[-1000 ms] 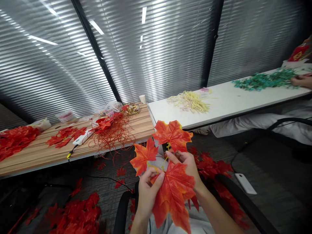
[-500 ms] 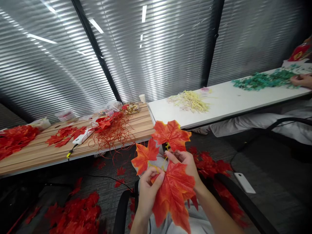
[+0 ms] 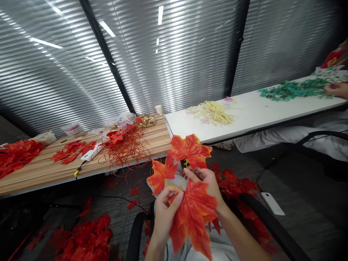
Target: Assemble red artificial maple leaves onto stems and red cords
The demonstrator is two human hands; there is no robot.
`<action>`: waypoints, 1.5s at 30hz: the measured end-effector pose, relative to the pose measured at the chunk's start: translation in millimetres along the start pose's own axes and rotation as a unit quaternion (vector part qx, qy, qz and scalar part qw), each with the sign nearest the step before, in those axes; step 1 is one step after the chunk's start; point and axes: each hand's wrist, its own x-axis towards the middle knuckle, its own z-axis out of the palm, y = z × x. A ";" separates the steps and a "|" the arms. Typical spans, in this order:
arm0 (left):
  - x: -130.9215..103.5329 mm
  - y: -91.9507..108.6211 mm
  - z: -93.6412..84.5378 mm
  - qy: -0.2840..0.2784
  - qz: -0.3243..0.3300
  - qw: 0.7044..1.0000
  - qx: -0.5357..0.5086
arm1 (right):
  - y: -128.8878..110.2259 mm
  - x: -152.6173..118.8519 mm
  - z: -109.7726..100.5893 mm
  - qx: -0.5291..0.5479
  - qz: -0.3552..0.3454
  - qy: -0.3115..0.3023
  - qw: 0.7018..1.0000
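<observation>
1. The left hand (image 3: 164, 214) is pinched shut, thumb and fingers closed on the stem end of the big leaf (image 3: 194, 214), which hangs down over the lap.
2. The right hand (image 3: 208, 183) is also closed narrow, fingertips pinching the yellow stem (image 3: 185, 170) where the leaves join, just above the big leaf.
3. Three orange-red maple leaves sit on this sprig: the big leaf lowest, the left leaf (image 3: 161, 174) beside the left hand's fingers, and the top leaf (image 3: 190, 149) above the right hand.
4. The sprig is held in the air in front of the person, between the chair arms, near the edge of the wood table (image 3: 49, 168).
5. On the wood table: a tangle of red wire (image 3: 126, 148), loose red leaves in two heaps, and a white tool (image 3: 91, 155).
6. The white table (image 3: 250, 114) bears one yellow pile (image 3: 213, 112) and one green pile (image 3: 295, 88); another person's hand (image 3: 335, 88) touches the green pile.
7. More red leaves (image 3: 87, 237) lie on the floor, with one white phone (image 3: 272, 203) to the right.
</observation>
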 end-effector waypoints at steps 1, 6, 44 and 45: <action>0.1 0.0 0.1 0.000 0.001 1.000 -0.001 | 0.2 0.1 -0.1 0.001 0.000 0.000 1.000; -0.3 -0.6 -0.1 -0.001 0.002 1.000 -0.004 | 0.6 0.1 -1.0 0.007 0.001 0.001 1.000; -0.8 3.3 5.0 0.014 0.025 0.998 0.059 | -2.6 -0.8 0.7 -0.009 0.005 0.000 1.000; -1.1 4.2 5.8 0.017 0.025 0.998 0.058 | -2.9 -1.0 0.7 -0.009 0.005 0.001 1.000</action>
